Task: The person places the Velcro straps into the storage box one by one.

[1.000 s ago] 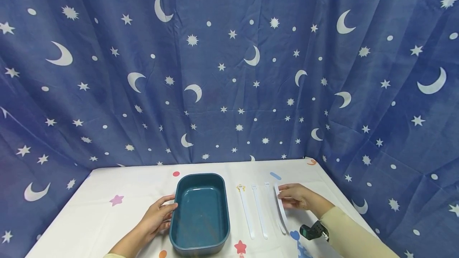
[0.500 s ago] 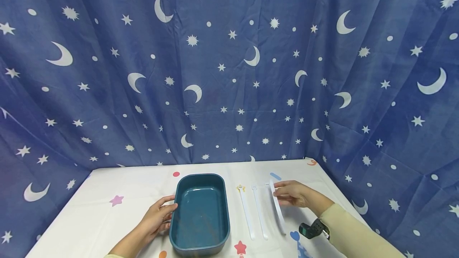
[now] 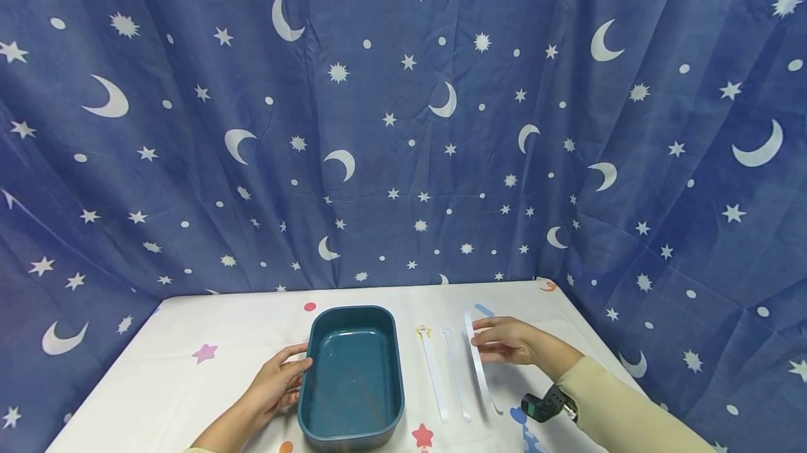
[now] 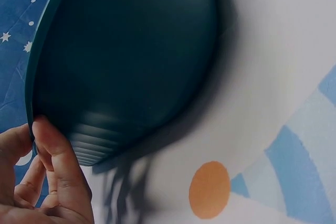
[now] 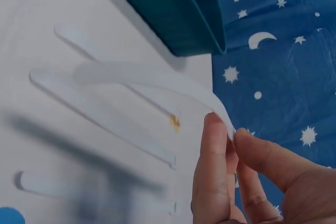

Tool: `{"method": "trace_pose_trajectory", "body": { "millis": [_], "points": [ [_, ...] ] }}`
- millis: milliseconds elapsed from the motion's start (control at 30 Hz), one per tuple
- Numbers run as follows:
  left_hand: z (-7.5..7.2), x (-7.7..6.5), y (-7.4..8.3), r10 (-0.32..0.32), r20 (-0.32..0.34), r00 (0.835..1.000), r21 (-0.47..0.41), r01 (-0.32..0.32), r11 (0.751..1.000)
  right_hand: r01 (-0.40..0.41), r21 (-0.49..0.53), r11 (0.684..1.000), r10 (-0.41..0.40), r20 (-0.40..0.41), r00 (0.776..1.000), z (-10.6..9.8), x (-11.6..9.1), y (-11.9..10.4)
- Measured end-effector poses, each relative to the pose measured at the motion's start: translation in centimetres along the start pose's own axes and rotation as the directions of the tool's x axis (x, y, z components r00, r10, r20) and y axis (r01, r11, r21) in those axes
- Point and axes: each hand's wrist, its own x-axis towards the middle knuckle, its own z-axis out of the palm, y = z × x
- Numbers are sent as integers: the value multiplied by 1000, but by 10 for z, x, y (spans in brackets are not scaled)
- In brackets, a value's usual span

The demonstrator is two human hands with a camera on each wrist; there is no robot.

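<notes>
A deep teal rectangular bin stands on the white table. My left hand pinches its left wall at the rim, as the left wrist view also shows at the bin's edge. To the right of the bin, my right hand pinches one end of a white strap between thumb and fingers. In the right wrist view the held strap bends in an arc above the table. Three more flat white straps lie there: the near-bin one, the middle one and the outer one.
The patterned white tablecloth bears printed stars and dots. A blue curtain with moons and stars hangs behind and at both sides. A dark watch-like device is on my right wrist.
My right hand has carried the held strap a little to the left and lifted it, over the straps on the table. The left hand and the bin have stayed put.
</notes>
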Motion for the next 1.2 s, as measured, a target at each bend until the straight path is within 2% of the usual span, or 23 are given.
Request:
{"method": "trace_pose_trajectory", "body": {
  "millis": [300, 767, 1200],
  "points": [
    [0, 2, -2, -2, 7, 1000, -29, 2, 1000, 21, -2, 1000, -21, 44, 999, 11, -3, -5],
    [0, 3, -2, -5, -5, 1000, -21, 5, 1000, 8, 2, 1000, -8, 44, 999, 26, -4, -11],
    [0, 2, -2, 6, 5, 1000, -41, -6, 999, 11, -3, 1000, -11, 83, 996, 43, -6, -17]
  ]
}}
